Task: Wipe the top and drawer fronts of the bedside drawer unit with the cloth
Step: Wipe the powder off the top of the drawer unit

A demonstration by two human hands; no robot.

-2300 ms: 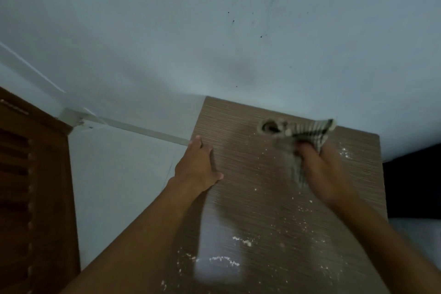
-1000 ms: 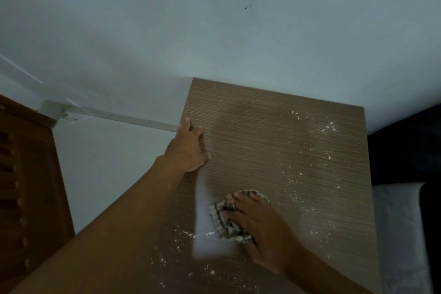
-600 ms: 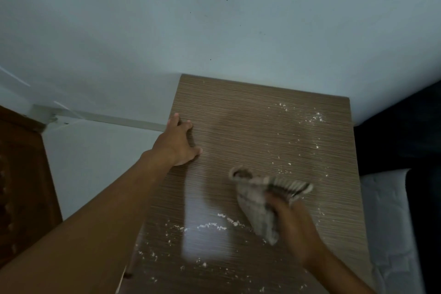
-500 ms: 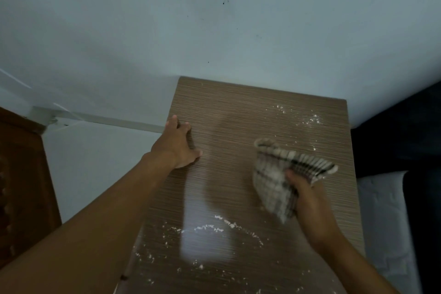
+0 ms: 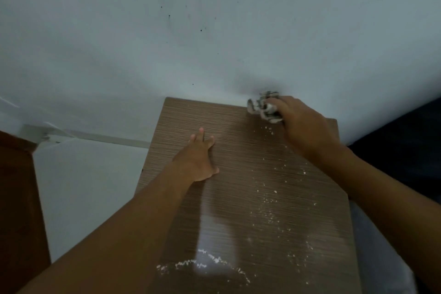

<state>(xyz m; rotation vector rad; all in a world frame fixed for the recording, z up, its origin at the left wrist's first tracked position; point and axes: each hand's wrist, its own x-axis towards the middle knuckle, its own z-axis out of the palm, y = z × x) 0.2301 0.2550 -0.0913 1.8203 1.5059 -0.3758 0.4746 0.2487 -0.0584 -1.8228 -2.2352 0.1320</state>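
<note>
The bedside drawer unit shows only its brown wood-grain top [image 5: 241, 157]; the drawer fronts are out of sight. My right hand [image 5: 303, 124] holds the bunched checked cloth [image 5: 263, 107] against the top's far edge, close to the wall. My left hand [image 5: 199, 157] lies flat on the top near its left side, fingers spread. White crumbs [image 5: 269, 203] are scattered over the right half, and a curved line of white powder [image 5: 202, 264] lies near the front.
A pale wall [image 5: 214, 31] with dark specks rises right behind the unit. A dark wooden door or cabinet [image 5: 16, 198] stands at the left across a strip of white floor. Dark and white bedding [image 5: 405, 141] borders the unit's right side.
My right hand has carried the cloth from the middle of the top up to the far right edge by the wall. My left hand has shifted inward from the left edge.
</note>
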